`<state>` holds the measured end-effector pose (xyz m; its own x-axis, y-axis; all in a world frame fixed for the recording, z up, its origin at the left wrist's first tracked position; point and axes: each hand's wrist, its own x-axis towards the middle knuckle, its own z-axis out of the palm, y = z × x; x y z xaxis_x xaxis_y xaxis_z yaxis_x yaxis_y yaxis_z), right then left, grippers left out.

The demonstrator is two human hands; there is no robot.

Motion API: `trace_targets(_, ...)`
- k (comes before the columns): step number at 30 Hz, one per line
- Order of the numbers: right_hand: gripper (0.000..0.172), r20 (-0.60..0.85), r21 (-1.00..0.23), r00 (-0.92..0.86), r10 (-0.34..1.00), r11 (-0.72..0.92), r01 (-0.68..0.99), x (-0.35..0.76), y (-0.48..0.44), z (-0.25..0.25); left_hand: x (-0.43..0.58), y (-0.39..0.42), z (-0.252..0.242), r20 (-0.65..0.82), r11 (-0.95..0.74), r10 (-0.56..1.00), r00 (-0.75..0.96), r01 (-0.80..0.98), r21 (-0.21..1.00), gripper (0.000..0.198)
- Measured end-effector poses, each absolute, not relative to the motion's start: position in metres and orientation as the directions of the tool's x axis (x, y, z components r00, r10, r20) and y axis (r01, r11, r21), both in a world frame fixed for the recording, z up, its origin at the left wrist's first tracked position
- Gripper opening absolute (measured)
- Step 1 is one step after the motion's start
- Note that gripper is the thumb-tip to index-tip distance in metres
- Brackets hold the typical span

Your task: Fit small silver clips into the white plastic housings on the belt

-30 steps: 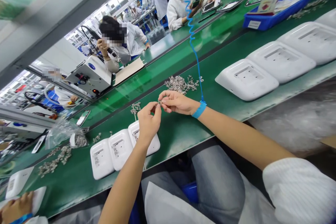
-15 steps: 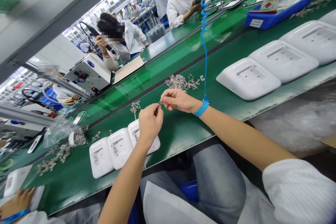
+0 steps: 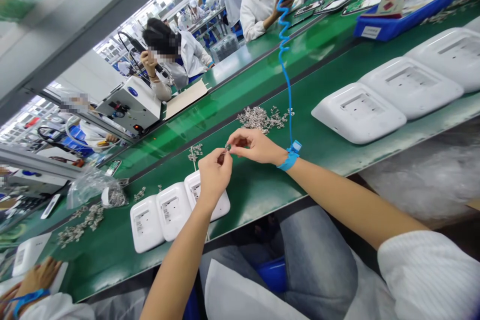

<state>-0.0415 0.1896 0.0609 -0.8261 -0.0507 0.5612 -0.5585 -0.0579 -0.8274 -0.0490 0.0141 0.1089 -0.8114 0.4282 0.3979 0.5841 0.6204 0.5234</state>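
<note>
Both my hands are raised just above the green belt, fingertips meeting. My left hand is closed in a pinch, and my right hand pinches a tiny metal part between them. A blue wrist strap with a coiled blue cord is on my right wrist. Beyond my right hand lies a pile of small metal parts. Three small white housings lie under my left forearm.
Three large white housings lie on the belt to the right. A blue tray sits at the far right. A co-worker's hand with white housings is at lower left, beside loose metal parts and a plastic bag. People sit across the line by a white machine.
My hands stay together with the small part between them, drifting slightly right. The coiled cord swings. The co-worker's hand at lower left has shifted a little.
</note>
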Motion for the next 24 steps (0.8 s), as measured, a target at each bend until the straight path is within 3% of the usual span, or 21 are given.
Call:
trace_targets(4, 0.023, 0.570, -0.820, -0.822, -0.017, -0.069, -0.567, -0.044, 0.188, 0.058, -0.048, 0.017, 0.115, 0.242, 0.534, 0.354, -0.903, 0.408, 0.741, 0.019)
trace_targets(9, 0.021, 0.476, -0.858, -0.872, -0.115, -0.278, -0.432, -0.049, 0.191, 0.056, -0.049, 0.018, 0.120, 0.053, 0.243, 0.400, -0.915, 0.162, 0.956, 0.018)
trace_targets(16, 0.031, 0.376, -0.807, -0.908, -0.183, -0.546, -0.225, -0.046, 0.199, 0.056, -0.047, 0.017, 0.126, -0.119, 0.110, 0.539, -0.834, -0.070, 0.991, 0.017)
trace_targets(21, 0.028, 0.383, -0.791, -0.901, -0.203, -0.576, -0.206, -0.044, 0.201, 0.061, -0.047, 0.015, 0.127, -0.123, 0.110, 0.530, -0.839, -0.076, 0.991, 0.017)
trace_targets(24, 0.027, 0.404, -0.832, -0.894, -0.193, -0.485, -0.271, -0.045, 0.202, 0.062, -0.048, 0.014, 0.127, -0.132, 0.119, 0.525, -0.841, -0.080, 0.990, 0.017)
